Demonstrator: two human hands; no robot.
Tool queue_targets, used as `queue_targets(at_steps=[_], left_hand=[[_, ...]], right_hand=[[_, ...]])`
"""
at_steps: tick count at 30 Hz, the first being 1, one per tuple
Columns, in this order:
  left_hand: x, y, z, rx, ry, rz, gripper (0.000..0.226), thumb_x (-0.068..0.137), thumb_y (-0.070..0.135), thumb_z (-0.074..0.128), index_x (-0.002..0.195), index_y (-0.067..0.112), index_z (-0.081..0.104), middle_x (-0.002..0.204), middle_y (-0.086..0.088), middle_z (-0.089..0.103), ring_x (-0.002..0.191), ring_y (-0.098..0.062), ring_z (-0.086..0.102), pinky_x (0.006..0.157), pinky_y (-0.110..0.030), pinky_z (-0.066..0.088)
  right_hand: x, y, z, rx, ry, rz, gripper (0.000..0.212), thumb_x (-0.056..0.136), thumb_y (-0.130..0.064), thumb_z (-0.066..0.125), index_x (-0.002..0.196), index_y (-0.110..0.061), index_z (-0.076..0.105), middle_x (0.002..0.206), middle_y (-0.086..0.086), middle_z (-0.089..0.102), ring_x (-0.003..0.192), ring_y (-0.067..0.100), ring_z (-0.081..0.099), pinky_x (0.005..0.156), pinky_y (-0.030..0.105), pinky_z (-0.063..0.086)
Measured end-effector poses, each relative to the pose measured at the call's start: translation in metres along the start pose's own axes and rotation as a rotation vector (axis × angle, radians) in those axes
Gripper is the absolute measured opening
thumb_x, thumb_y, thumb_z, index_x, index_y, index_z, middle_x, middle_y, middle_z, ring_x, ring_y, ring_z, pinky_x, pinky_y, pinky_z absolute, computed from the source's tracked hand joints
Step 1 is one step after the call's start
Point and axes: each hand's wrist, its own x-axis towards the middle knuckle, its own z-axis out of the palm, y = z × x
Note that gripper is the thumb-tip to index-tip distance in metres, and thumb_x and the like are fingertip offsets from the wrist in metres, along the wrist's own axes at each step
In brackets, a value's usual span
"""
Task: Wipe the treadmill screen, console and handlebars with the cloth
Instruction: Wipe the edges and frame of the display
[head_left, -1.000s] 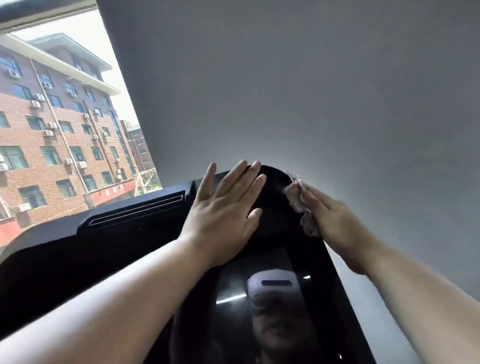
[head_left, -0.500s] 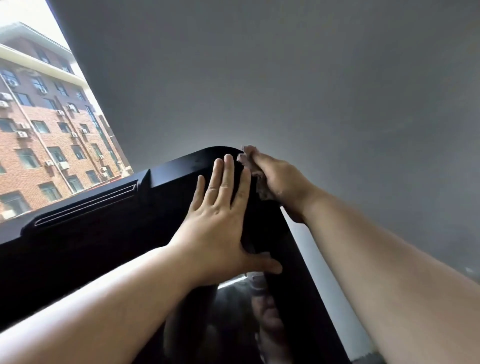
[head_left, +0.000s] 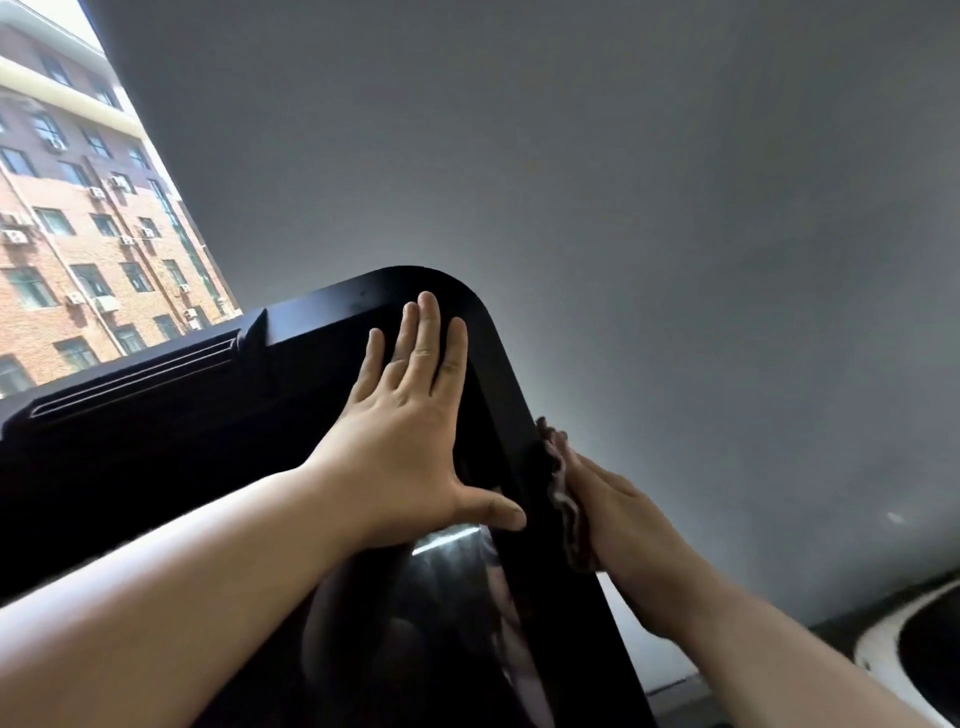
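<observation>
Down from the top corner the right hand (head_left: 623, 525) had slid the cloth (head_left: 563, 499) along the screen (head_left: 447, 623)'s right edge, straight fingers pressing it there. Flat and open, the left hand (head_left: 400, 441) steadied the screen. The cloth looked soft and light, best kept bunched under the palm.

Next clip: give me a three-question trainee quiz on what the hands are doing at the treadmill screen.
1. True or false: the left hand lies flat on the glossy black treadmill screen.
2. Which hand presses the crumpled brownish cloth? A: left hand. B: right hand.
3. Fill in: the cloth touches the screen's ___ side edge.
Key: 1 true; 2 B; 3 right.
</observation>
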Motion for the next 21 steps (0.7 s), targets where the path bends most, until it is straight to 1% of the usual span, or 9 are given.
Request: queue_targets(at_steps=[2, 3, 5, 7, 14, 16, 18, 19, 21], left_hand=[[-0.001, 0.002, 0.000, 0.001, -0.001, -0.006, 0.148, 0.048, 0.094, 0.050, 0.131, 0.019, -0.046, 0.135, -0.004, -0.059, 0.126, -0.011, -0.053, 0.114, -0.038, -0.023], [-0.001, 0.003, 0.000, 0.000, -0.006, -0.010, 0.149, 0.047, 0.094, 0.051, 0.130, 0.019, -0.046, 0.135, -0.004, -0.059, 0.126, -0.011, -0.052, 0.114, -0.038, -0.022], [-0.001, 0.006, 0.000, 0.000, -0.021, -0.016, 0.154, 0.042, 0.094, 0.053, 0.132, 0.017, -0.045, 0.136, -0.005, -0.059, 0.127, -0.013, -0.052, 0.114, -0.038, -0.023], [-0.001, 0.007, -0.001, 0.007, -0.031, -0.018, 0.157, 0.040, 0.094, 0.053, 0.136, 0.015, -0.043, 0.136, -0.006, -0.058, 0.128, -0.016, -0.051, 0.114, -0.038, -0.023], [0.000, 0.008, 0.001, -0.013, -0.029, -0.028, 0.155, 0.042, 0.092, 0.055, 0.134, 0.017, -0.045, 0.135, -0.004, -0.059, 0.129, -0.015, -0.049, 0.115, -0.039, -0.021], [-0.003, 0.009, -0.001, -0.030, -0.032, -0.030, 0.153, 0.044, 0.091, 0.054, 0.135, 0.017, -0.044, 0.138, -0.003, -0.056, 0.130, -0.014, -0.048, 0.114, -0.039, -0.022], [-0.010, 0.012, 0.004, -0.057, -0.035, -0.036, 0.150, 0.046, 0.092, 0.052, 0.136, 0.018, -0.043, 0.142, -0.001, -0.051, 0.131, -0.011, -0.047, 0.114, -0.038, -0.022], [-0.015, 0.015, 0.008, -0.079, -0.037, -0.036, 0.149, 0.046, 0.092, 0.051, 0.136, 0.019, -0.043, 0.144, 0.002, -0.048, 0.131, -0.009, -0.046, 0.114, -0.037, -0.022], [-0.028, 0.026, 0.017, -0.115, -0.037, -0.020, 0.146, 0.049, 0.091, 0.052, 0.134, 0.022, -0.045, 0.144, 0.006, -0.045, 0.131, -0.006, -0.045, 0.114, -0.035, -0.023]], right_hand=[[0.029, -0.022, 0.008, -0.037, 0.008, -0.040, 0.040, 0.095, -0.058, 0.040, 0.104, -0.035, 0.071, 0.095, -0.018, 0.073, 0.091, -0.002, 0.067, 0.081, 0.019, 0.051], [0.045, -0.034, 0.013, -0.021, 0.007, -0.069, 0.041, 0.095, -0.058, 0.041, 0.101, -0.030, 0.071, 0.083, -0.017, 0.071, 0.079, -0.002, 0.067, 0.072, 0.017, 0.051], [0.068, -0.055, 0.020, 0.050, -0.034, -0.150, 0.036, 0.098, -0.051, 0.040, 0.091, -0.025, 0.065, 0.056, -0.018, 0.059, 0.049, -0.005, 0.055, 0.048, 0.011, 0.043], [0.078, -0.064, 0.022, 0.066, -0.057, -0.221, 0.031, 0.100, -0.047, 0.039, 0.091, -0.027, 0.061, 0.049, -0.019, 0.054, 0.042, -0.005, 0.049, 0.042, 0.008, 0.037], [0.038, -0.016, 0.003, -0.044, -0.017, -0.132, 0.042, 0.095, -0.059, 0.037, 0.109, -0.034, 0.068, 0.088, -0.027, 0.071, 0.081, -0.012, 0.065, 0.064, 0.005, 0.050], [0.013, 0.006, -0.005, -0.059, -0.051, -0.088, 0.042, 0.095, -0.059, 0.033, 0.111, -0.041, 0.066, 0.097, -0.030, 0.069, 0.093, -0.013, 0.063, 0.081, 0.011, 0.051], [-0.008, 0.029, -0.011, -0.062, -0.042, -0.052, 0.043, 0.093, -0.061, 0.033, 0.116, -0.044, 0.065, 0.108, -0.030, 0.066, 0.104, -0.012, 0.059, 0.099, 0.022, 0.046], [-0.014, 0.034, -0.012, -0.042, -0.034, -0.043, 0.043, 0.093, -0.059, 0.034, 0.118, -0.042, 0.064, 0.111, -0.028, 0.066, 0.106, -0.011, 0.059, 0.100, 0.022, 0.045], [-0.014, 0.032, -0.010, 0.010, -0.029, -0.019, 0.041, 0.096, -0.053, 0.036, 0.117, -0.036, 0.067, 0.107, -0.020, 0.070, 0.103, -0.004, 0.063, 0.086, 0.017, 0.050]])
